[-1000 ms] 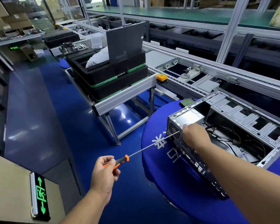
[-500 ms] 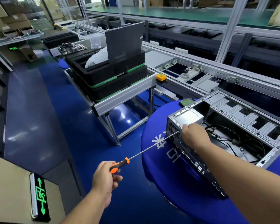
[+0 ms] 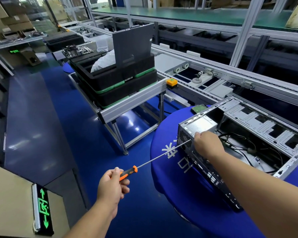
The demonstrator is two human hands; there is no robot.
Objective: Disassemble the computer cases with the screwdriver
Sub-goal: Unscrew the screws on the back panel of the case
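An open metal computer case [image 3: 248, 127] lies on its side on a round table with a blue cloth [image 3: 170, 177]. Its silver power supply [image 3: 200, 125] sits in the near left corner, with black cables inside. My left hand [image 3: 113, 184] grips the orange-and-black handle of a long screwdriver [image 3: 155, 159]. The thin shaft runs up and right to the case's rear panel, where its tip meets my right hand [image 3: 207, 143]. That hand rests on the rear top edge of the case, fingers pinched around the tip; what they pinch is hidden.
Left of the table stands an aluminium conveyor frame [image 3: 132, 103] carrying stacked black trays [image 3: 113, 81] and an upright dark panel [image 3: 132, 43]. A yellow button box [image 3: 171, 82] sits at its corner. A green exit sign [image 3: 42, 210] lies low left. A hard drive [image 3: 199, 108] lies behind the case.
My left hand's fingers have shifted round the screwdriver handle, and more of the handle shows. The shaft stays against the case rear. My right hand has hardly moved.
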